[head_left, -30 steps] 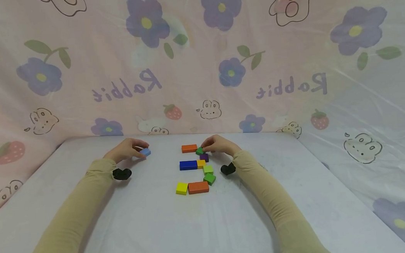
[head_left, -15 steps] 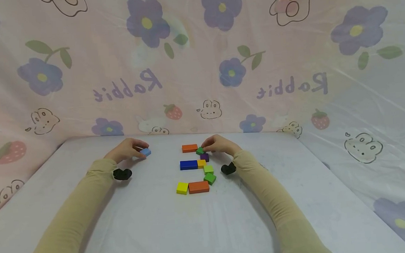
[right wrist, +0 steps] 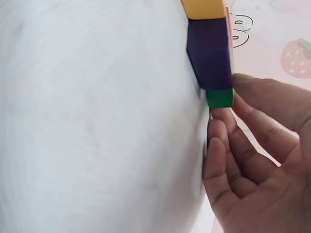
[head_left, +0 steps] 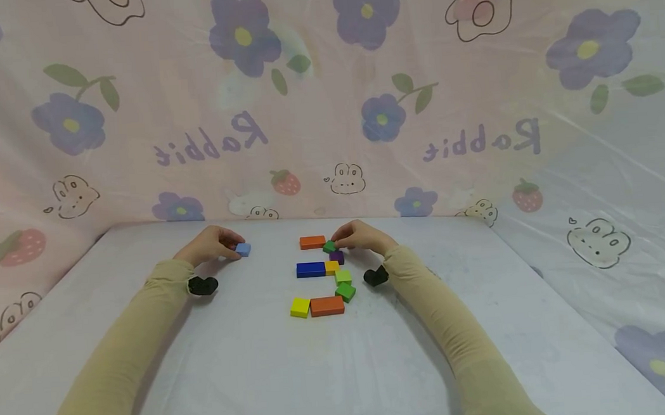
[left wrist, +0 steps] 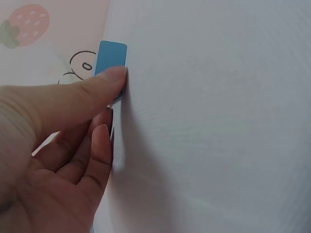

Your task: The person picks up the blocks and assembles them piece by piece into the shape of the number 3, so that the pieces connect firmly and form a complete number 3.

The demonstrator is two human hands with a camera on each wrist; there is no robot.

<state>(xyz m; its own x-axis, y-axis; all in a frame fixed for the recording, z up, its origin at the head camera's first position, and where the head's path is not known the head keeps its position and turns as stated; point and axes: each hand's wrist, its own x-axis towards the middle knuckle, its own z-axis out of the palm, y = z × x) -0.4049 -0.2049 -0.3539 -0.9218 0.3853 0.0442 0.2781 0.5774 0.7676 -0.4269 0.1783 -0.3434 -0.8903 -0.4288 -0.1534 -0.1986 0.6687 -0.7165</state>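
Observation:
My left hand [head_left: 211, 245] is at the far left of the blocks and pinches a light blue block [head_left: 243, 250] between thumb and fingers. In the left wrist view the thumb lies across this blue block [left wrist: 112, 56], low over the white surface. My right hand [head_left: 363, 236] holds a small green block [head_left: 329, 246] by its side, at the right end of an orange block [head_left: 312, 242]. The right wrist view shows the green block [right wrist: 220, 98] against a purple block [right wrist: 210, 53], the thumb and fingertips around it.
Below the purple block stand a dark blue block [head_left: 310, 270], an amber block [head_left: 332, 268], a lime block [head_left: 343, 277], another green block [head_left: 346, 292], a long orange block [head_left: 327, 306] and a yellow block [head_left: 300, 308]. A printed curtain [head_left: 315, 107] rises behind the white table [head_left: 234, 378].
The light blue block has shifted slightly right in my left fingers and shows more of itself. My right hand stays at the green block; the whole head view has drifted a little.

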